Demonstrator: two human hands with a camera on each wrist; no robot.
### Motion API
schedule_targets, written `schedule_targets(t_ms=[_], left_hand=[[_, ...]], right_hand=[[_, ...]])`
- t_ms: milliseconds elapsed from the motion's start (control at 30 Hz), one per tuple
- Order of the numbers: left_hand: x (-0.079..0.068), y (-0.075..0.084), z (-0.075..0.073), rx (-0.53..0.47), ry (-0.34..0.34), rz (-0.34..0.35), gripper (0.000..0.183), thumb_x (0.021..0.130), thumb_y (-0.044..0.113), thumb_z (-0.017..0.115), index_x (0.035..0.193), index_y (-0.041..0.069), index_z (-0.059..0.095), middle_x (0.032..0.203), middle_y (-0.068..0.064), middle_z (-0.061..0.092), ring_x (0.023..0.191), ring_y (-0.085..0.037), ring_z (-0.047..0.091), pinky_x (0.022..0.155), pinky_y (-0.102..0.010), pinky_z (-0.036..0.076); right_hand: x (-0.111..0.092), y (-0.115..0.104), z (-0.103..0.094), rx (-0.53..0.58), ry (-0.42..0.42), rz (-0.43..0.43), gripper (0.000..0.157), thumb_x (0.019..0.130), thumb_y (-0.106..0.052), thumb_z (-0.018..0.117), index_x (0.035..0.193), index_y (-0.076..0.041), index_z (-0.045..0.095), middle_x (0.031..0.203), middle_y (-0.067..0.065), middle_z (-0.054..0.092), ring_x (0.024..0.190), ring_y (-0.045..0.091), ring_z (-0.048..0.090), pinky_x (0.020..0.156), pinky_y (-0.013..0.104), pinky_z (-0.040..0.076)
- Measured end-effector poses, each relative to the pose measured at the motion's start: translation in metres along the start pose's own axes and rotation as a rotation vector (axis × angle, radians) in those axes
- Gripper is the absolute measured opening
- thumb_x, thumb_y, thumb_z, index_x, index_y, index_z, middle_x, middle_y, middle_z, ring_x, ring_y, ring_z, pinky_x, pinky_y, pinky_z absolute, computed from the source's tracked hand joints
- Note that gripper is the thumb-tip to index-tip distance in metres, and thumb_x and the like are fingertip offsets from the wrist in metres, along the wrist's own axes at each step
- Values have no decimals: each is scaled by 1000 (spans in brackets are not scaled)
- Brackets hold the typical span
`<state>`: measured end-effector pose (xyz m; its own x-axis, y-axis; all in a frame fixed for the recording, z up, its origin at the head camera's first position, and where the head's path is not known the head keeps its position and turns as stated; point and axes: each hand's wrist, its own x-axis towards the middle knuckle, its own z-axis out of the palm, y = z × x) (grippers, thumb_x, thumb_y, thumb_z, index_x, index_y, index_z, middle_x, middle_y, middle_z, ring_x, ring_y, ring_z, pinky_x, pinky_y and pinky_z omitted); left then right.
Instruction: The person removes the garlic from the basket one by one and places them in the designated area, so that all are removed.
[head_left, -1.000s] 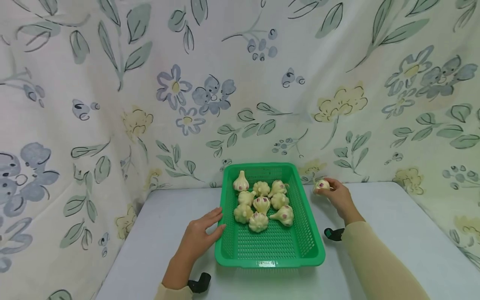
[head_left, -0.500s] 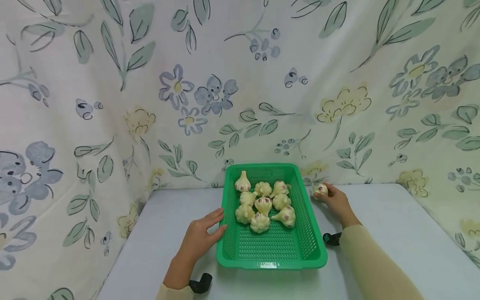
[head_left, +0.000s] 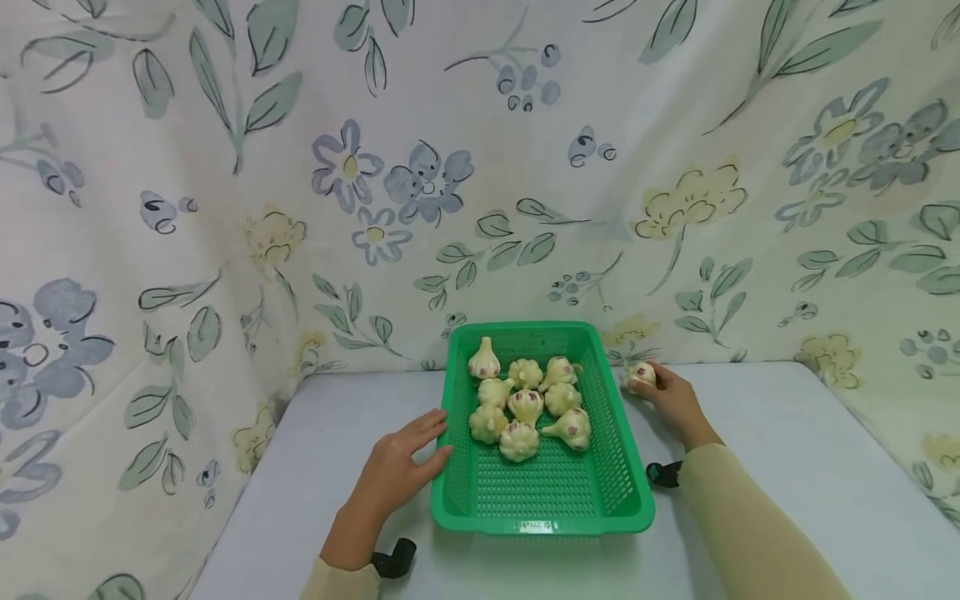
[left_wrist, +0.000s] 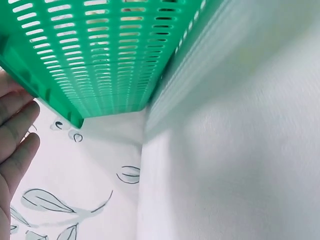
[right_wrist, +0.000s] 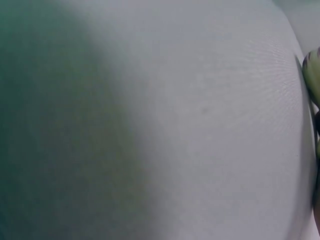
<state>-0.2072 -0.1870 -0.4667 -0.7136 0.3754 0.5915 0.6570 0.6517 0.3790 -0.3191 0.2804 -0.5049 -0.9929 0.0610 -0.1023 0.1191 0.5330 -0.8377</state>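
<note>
A green plastic basket (head_left: 525,521) holds several garlic bulbs (head_left: 519,442), whitish with purple marks, grouped in its back and middle. Beyond its right rim, at the back of the table, my right hand (head_left: 675,404) grips one more garlic bulb (head_left: 642,377) between thumb and fingers. A sliver of that bulb (right_wrist: 312,75) shows at the edge of the right wrist view, low over the white surface. My left hand (head_left: 397,467) lies along the left rim with fingers extended. In the left wrist view its fingers (left_wrist: 20,120) are straight beside the basket's slotted side (left_wrist: 100,60).
The white table (head_left: 772,467) ends at the back against a floral curtain (head_left: 525,192), which also hangs along the left. A black wrist-camera piece (head_left: 395,558) sits beside the left wrist, and another black piece (head_left: 663,474) beside the right.
My right hand, with the garlic bulb in it, has come slightly lower and nearer the table. The left hand stays at the rim. The head view has shifted a little.
</note>
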Motion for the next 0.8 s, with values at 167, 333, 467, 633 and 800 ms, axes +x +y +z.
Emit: schedule_targets(t_ms=[167, 333, 467, 633, 800], left_hand=[[0, -2, 0, 15, -6, 24, 42, 87, 24, 76, 124, 5, 69, 137, -5, 62, 124, -21, 60, 93, -41, 56], [1, -2, -1, 25, -46, 13, 47, 90, 28, 73, 130, 5, 65, 142, -5, 57, 130, -24, 55, 99, -45, 52], [4, -4, -1, 14, -83, -18, 52, 92, 32, 70, 136, 6, 60, 147, -6, 53, 134, -25, 51, 105, -47, 48], [9, -7, 1, 1, -128, -71, 56, 95, 36, 66, 142, 9, 54, 152, -3, 47, 139, -23, 45, 111, -47, 42], [12, -11, 4, 5, -154, -101, 53, 98, 38, 61, 143, 12, 53, 153, 1, 44, 140, -22, 44, 112, -47, 41]], right_hand=[[2, 1, 1, -10, 17, -7, 89, 93, -56, 60, 157, -7, 22, 155, 25, 34, 139, 41, 36, 112, 56, 33], [2, 2, 1, -24, 25, -11, 89, 93, -54, 60, 156, -5, 23, 155, 26, 34, 138, 42, 37, 113, 56, 32], [3, 4, 2, -32, 27, -10, 89, 93, -55, 61, 156, -4, 24, 154, 26, 34, 138, 42, 37, 113, 56, 32], [3, 5, 1, -42, 28, -11, 90, 93, -56, 60, 156, -4, 23, 154, 27, 34, 140, 42, 36, 114, 56, 31], [3, 4, 1, -30, 36, -17, 91, 92, -56, 61, 156, -4, 24, 155, 25, 34, 141, 41, 35, 115, 55, 31]])
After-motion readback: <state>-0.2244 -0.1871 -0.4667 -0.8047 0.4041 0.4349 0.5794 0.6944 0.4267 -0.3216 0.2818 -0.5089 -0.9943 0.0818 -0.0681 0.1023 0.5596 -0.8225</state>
